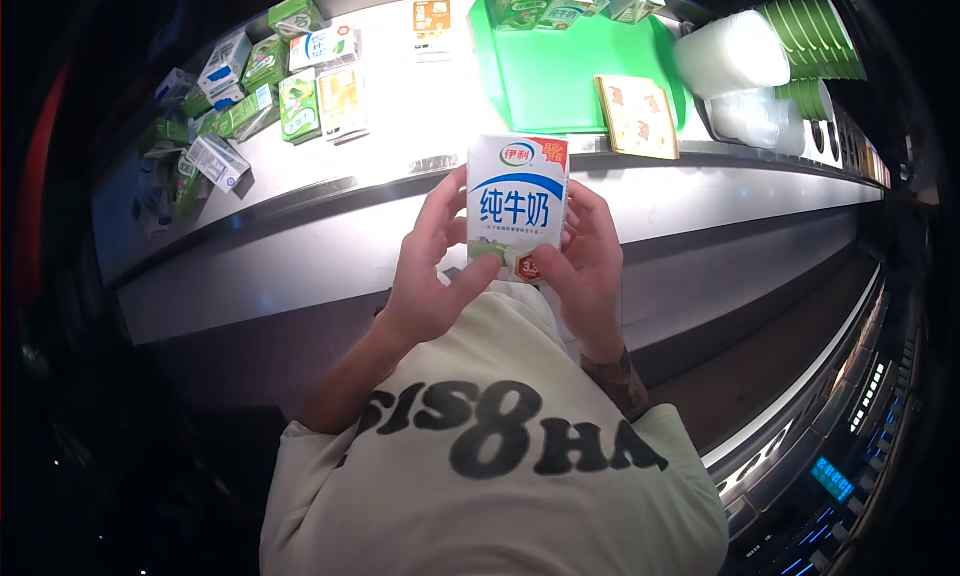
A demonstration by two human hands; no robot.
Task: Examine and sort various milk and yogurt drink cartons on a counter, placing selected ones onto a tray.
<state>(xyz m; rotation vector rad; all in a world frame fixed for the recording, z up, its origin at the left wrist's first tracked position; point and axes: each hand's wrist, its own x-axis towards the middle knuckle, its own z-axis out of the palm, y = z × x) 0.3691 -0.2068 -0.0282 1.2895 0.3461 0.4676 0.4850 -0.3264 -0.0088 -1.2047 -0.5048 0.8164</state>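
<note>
Between both hands, in front of my chest and just short of the counter's edge, a white and blue Yili milk carton (pixel 517 208) stands upright with its printed front facing me. My left hand (pixel 439 261) grips its left side, thumb on the lower front. My right hand (pixel 589 265) holds the right side, its thumb also low on the front. The fingers behind the carton are partly hidden. Beyond it lies a green plastic tray (pixel 555 81), with a patterned tan packet (pixel 640 118) over its near right corner. More cartons (pixel 551 2) sit at the tray's far edge.
Green and white drink cartons (pixel 262 62) lie heaped on the counter's left, beside an orange and white carton (pixel 343 102). Another orange carton (pixel 431 28) is farther back. Stacked translucent cups (pixel 739 55) and green cups (pixel 814 36) lie at the right. The counter's metal rim (pixel 315 193) curves before me.
</note>
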